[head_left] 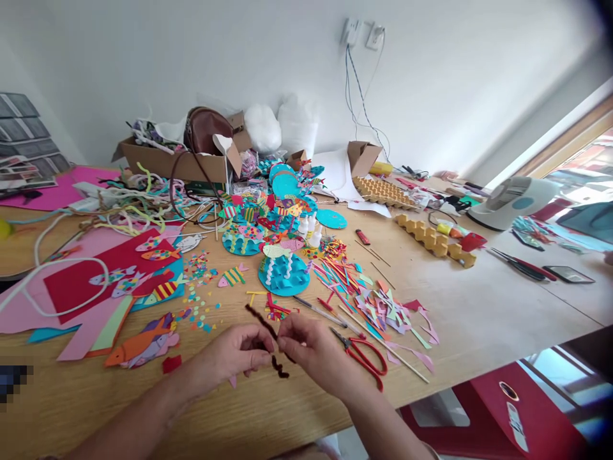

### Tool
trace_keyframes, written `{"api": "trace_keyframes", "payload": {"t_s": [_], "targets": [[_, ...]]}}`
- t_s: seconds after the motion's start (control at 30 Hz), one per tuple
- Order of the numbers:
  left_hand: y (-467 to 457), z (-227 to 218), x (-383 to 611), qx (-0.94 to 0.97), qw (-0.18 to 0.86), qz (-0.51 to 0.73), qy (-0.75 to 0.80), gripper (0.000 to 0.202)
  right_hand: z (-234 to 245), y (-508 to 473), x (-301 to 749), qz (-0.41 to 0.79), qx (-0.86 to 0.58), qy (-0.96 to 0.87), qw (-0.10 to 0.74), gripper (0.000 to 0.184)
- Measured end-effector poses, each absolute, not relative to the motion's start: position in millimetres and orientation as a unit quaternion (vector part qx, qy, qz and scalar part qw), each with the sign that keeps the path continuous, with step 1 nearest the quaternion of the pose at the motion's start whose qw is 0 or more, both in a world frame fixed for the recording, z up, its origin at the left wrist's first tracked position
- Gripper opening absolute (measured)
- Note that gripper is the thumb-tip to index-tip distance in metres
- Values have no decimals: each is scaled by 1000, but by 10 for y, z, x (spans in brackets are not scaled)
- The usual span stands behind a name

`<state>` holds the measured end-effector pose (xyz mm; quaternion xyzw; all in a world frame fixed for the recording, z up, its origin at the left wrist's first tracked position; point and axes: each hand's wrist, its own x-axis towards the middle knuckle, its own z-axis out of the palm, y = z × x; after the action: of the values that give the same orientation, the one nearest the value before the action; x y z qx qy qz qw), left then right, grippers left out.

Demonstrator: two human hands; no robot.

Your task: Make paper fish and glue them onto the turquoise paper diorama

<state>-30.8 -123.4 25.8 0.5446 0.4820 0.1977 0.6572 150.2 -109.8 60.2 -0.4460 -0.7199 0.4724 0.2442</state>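
Observation:
A dark brown pipe cleaner (261,319) slants between my two hands above the front of the table. Its upper stretch is straight; a wavy, coiled piece (280,368) hangs below my fingers, and I cannot tell whether both are one length. My left hand (243,350) is closed around the middle with thumb and fingers. Pinched beside it, my right hand (309,348) grips the pipe cleaner too. Just right of that hand lie red-handled scissors (366,358). Beyond the hands stands a blue round base (284,284) with white spiral stems carrying paper fish (276,252).
Paper strips (383,313), a thin wooden stick (402,358) and pens (316,308) lie to the right. Orange paper fish (138,345) and coloured sheets (86,281) cover the left. Yellow egg-carton pieces (421,237), a cardboard box (163,163) and a white machine (514,201) stand farther back.

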Motion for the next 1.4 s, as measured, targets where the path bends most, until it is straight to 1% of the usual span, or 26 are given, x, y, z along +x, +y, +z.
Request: {"api": "trace_keyframes", "payload": {"t_s": [0.1,0.17,0.23,0.27,0.33,0.4,0.47,0.57,0.63,0.7,0.77,0.83,0.97,1.03,1.07,1.1,1.13,1.2,1.23,1.3,1.4], "targets": [[-1230,258,-276,563,634,216,483,38,613,-1191,1450,423,-448,-757,217,10],[-1240,280,-276,572,623,226,483,44,596,-1216,1465,428,-441,-760,211,8],[-1258,321,-274,565,624,224,490,47,546,-1212,1498,454,-442,-739,229,9],[-1268,347,-270,558,630,229,490,47,513,-1206,1514,482,-438,-718,245,14],[-1285,405,-257,541,652,246,470,46,444,-1200,1532,583,-412,-646,271,24],[-1294,460,-246,526,678,270,436,43,388,-1214,1528,713,-355,-542,269,27],[-1290,508,-249,521,693,280,412,42,353,-1240,1513,801,-305,-439,269,28],[-1259,584,-306,541,693,247,408,42,328,-1252,1497,842,-287,-355,289,31],[-1227,645,-380,561,687,217,409,44,315,-1231,1511,834,-308,-341,306,31],[-1197,704,-471,570,671,226,417,44,298,-1203,1549,813,-339,-342,328,30],[-1166,741,-574,554,641,290,445,40,274,-1188,1605,795,-361,-344,345,30],[-1109,753,-695,501,613,382,477,35,248,-1200,1664,790,-371,-351,341,30],[-760,870,-1074,336,638,526,451,23,211,-1259,1727,784,-385,-373,312,29],[-469,1029,-1326,272,607,620,416,26,208,-1275,1723,781,-388,-381,306,30],[-320,1114,-1444,253,551,702,373,30,207,-1278,1717,780,-387,-386,304,30],[-184,1186,-1540,253,530,727,356,35,206,-1280,1709,779,-385,-391,303,30],[-71,1235,-1604,251,520,736,353,34,204,-1281,1702,779,-381,-395,302,30],[57,1237,-1608,247,533,721,368,24,198,-1285,1695,779,-372,-401,306,31],[65,1193,-1548,245,541,710,378,23,196,-1288,1696,778,-370,-403,308,31],[-24,1059,-1336,256,575,669,395,11,208,-1292,1705,775,-371,-403,316,32],[-331,900,-956,393,622,530,421,15,282,-1267,1719,762,-378,-399,342,31]]}}
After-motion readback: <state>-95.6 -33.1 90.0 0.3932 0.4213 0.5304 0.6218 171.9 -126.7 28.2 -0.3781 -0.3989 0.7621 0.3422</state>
